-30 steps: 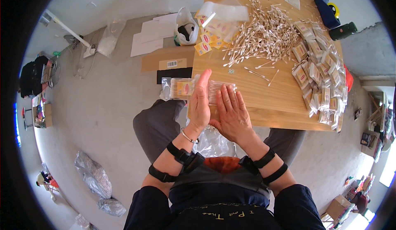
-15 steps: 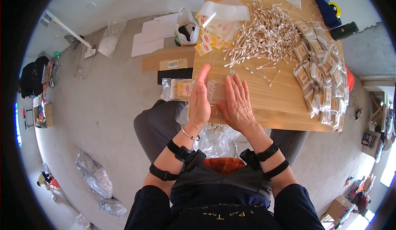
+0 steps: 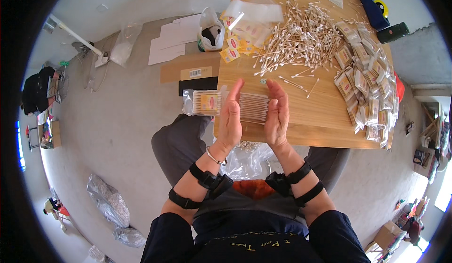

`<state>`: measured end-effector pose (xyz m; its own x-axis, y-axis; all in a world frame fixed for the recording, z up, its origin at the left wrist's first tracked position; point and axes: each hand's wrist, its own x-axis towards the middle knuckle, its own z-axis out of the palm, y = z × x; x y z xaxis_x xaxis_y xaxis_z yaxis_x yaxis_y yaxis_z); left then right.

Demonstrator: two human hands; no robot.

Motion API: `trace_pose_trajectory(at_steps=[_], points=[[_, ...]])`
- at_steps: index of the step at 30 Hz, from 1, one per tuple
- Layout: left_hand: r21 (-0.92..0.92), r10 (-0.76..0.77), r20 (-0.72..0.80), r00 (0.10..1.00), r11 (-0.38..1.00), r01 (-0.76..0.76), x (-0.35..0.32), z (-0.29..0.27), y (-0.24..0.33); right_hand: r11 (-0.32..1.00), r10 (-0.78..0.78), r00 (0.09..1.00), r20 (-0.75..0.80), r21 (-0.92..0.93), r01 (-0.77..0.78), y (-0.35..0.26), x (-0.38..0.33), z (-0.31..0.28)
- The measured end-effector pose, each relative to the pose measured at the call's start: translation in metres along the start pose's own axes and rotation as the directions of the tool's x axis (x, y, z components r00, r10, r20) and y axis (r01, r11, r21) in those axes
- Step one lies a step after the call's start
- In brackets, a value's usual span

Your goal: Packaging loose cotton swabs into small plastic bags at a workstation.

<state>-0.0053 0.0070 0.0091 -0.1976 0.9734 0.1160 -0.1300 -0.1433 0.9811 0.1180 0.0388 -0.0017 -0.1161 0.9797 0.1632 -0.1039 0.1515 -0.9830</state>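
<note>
A flat row of cotton swabs (image 3: pixel 254 108) lies on the wooden table in front of me, between my two hands. My left hand (image 3: pixel 230 117) stands on edge at the row's left end, fingers straight and together, palm facing inward. Opposite it, my right hand (image 3: pixel 276 117) is on edge at the right end, fingers stretched out and slightly curved. Both palms are at the swab tips; how firmly they press cannot be seen. Just left of my left hand, a clear packet of swabs (image 3: pixel 205 102) with a yellow label card juts over the table's left edge.
A big loose heap of swabs (image 3: pixel 306 39) covers the far middle of the table (image 3: pixel 310 121). Filled packets (image 3: pixel 365 81) are piled at the right. Yellow cards (image 3: pixel 231 53) and clear bags (image 3: pixel 256 15) lie far left. A tape dispenser (image 3: pixel 374 13) stands at the far right.
My right hand has turned from lying flat, palm down, over the swabs to standing on edge at their right end. The swab row is now uncovered. My left hand stays nearly in place.
</note>
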Motion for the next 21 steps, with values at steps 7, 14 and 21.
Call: trace_pose_trajectory(at_steps=[7,14,21], points=[[-0.021,-0.024,-0.024,0.999,0.999,0.024,0.000,-0.001,-0.004,0.988,-0.040,0.995,-0.095,0.143,0.054,0.010,0.001,-0.002],[-0.034,-0.007,-0.015,1.000,0.999,0.007,0.004,-0.003,-0.007,0.999,-0.015,0.996,-0.090,0.038,0.019,0.006,0.002,0.009],[-0.060,-0.056,0.002,0.998,0.997,0.056,0.004,-0.003,-0.008,1.000,0.016,0.999,-0.040,-0.010,-0.016,0.001,0.004,0.008]])
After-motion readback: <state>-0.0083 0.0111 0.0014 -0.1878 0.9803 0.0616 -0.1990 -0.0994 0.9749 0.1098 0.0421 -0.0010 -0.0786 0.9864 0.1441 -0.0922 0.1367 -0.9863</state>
